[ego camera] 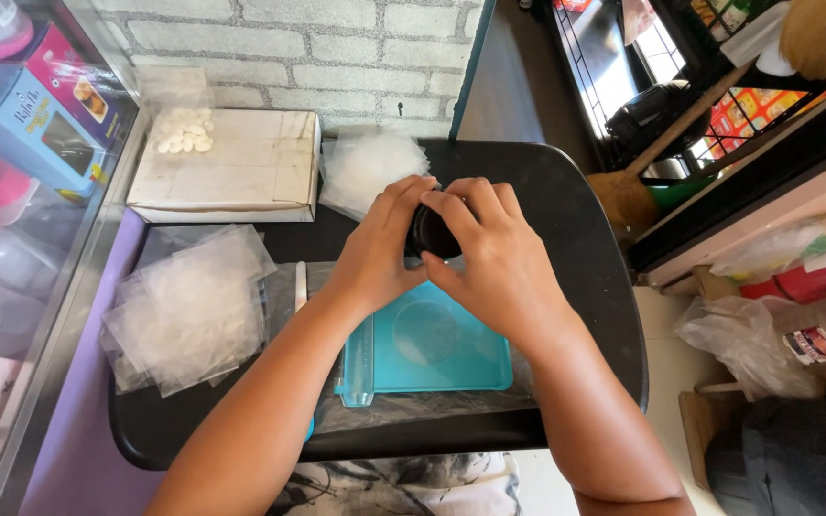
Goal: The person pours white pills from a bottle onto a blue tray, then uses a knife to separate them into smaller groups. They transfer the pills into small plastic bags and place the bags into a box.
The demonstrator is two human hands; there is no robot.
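Both hands, left (380, 250) and right (491, 256), close around a small black roll (429, 234) above the teal tray (461, 368). It looks light, stiff and smooth; gripping its rim seems safest.

Black tabletop (585, 229): smooth, semi-gloss, plastic-like. Teal tray (451, 368): smooth plastic, slight sheen, over a thin clear film. Stack of clear plastic bags (188, 311): thin, crinkled, glossy-hazy. White box (241, 167): matt cardboard, taped seams. Small black round object (427, 234) between left hand (380, 253) and right hand (494, 263): dark, smooth, faint gloss; material unclear. Brick wall (336, 57): rough, matt, whitewashed. Display case (59, 268) at left: clear glass, metal frame.
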